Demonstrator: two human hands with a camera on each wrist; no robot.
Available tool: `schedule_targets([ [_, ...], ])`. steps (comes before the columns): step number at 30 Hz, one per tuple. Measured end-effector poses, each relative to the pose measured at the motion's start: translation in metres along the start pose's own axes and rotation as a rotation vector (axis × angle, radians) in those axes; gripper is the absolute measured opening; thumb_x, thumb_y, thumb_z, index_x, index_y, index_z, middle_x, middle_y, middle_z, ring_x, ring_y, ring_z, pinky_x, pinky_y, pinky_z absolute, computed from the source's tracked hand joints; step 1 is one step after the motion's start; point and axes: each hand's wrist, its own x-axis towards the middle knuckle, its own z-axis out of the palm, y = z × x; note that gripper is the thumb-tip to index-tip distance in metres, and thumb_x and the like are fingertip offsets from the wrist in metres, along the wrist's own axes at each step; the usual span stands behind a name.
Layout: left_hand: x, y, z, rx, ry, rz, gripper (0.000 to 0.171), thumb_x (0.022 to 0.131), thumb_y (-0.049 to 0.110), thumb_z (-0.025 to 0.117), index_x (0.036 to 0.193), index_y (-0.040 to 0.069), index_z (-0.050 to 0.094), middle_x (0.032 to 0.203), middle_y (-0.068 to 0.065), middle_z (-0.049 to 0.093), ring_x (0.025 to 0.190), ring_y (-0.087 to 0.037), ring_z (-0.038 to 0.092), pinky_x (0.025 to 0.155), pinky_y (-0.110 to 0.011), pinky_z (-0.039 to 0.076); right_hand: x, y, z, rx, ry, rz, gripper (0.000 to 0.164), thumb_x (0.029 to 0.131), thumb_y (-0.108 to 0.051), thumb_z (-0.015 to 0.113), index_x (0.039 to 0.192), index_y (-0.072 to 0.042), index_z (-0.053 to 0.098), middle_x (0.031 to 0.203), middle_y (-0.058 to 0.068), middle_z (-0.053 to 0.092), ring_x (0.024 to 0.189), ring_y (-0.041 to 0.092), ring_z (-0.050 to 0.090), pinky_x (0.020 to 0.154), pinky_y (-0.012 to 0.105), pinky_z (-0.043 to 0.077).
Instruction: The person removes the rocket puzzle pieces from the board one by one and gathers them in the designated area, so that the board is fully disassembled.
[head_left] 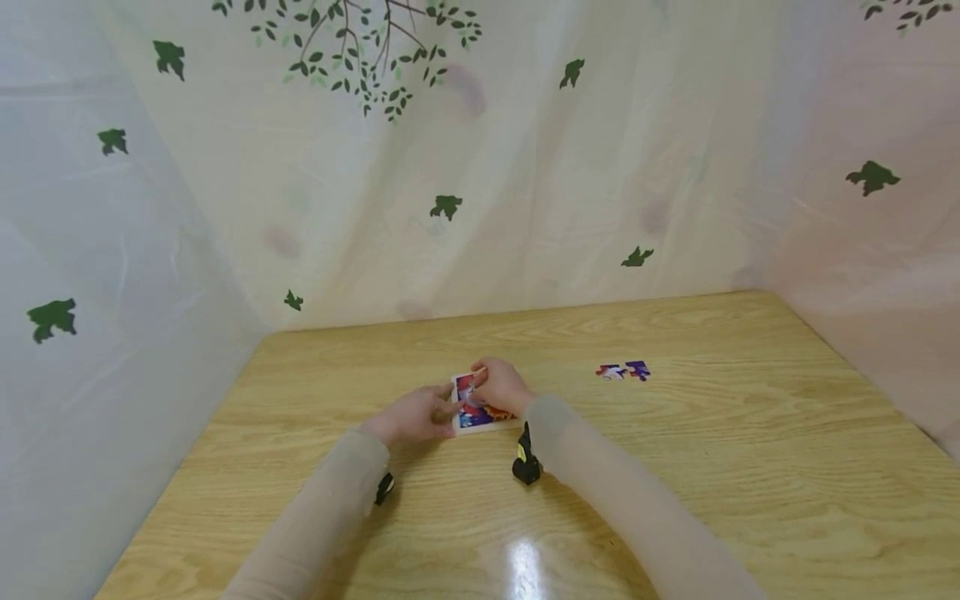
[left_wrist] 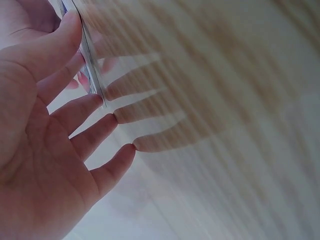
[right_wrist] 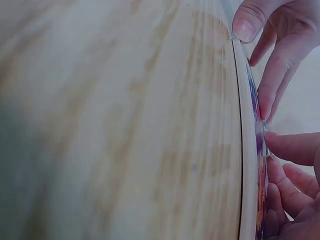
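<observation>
A small jigsaw puzzle (head_left: 468, 417) in a white-bordered tray lies on the wooden table, printed in red, blue and purple. At its left side rests my left hand (head_left: 416, 414), fingers spread and fairly straight. In the left wrist view its thumb (left_wrist: 70, 30) touches the tray's edge, and the lower fingertips (left_wrist: 129, 150) touch the tabletop. My right hand (head_left: 504, 386) reaches over the puzzle from the right. Its thumb (right_wrist: 292, 147) and curled fingers come down on the picture surface; I cannot tell whether they pinch a piece.
Two loose puzzle pieces (head_left: 637, 370), purple and red-white, lie side by side on the table (head_left: 720, 467) to the right of the tray. Pale cloth (head_left: 525, 167) with green leaf shapes hangs behind the table and along both sides. A black wrist camera (head_left: 527, 467) sits under the right wrist.
</observation>
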Motion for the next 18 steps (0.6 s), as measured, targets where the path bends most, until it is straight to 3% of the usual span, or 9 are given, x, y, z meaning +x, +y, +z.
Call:
schedule_targets([
  [10,-0.0004,-0.0019,0.0014,-0.008,0.015,0.021,0.048,0.088,0.023,0.067,0.133,0.01,0.054,0.152,-0.021,0.029,0.137,-0.038,0.033,0.113,-0.047,0.028,0.0016,-0.0003,0.0014,-0.089,0.038,-0.061,0.042,0.08,-0.004,0.071,0.12,0.003,0.059,0.091,0.009,0.066,0.08,0.017,0.058,0.077,0.03,0.05],
  [18,-0.001,-0.0014,0.0013,-0.016,0.013,0.027,0.048,0.088,0.021,0.067,0.132,0.009,0.055,0.152,-0.021,0.029,0.137,-0.039,0.033,0.112,-0.047,0.029,0.0002,-0.0034,-0.0023,-0.116,0.028,-0.074,0.033,0.081,-0.006,0.071,0.113,-0.002,0.065,0.088,0.007,0.065,0.078,0.016,0.057,0.075,0.03,0.05],
])
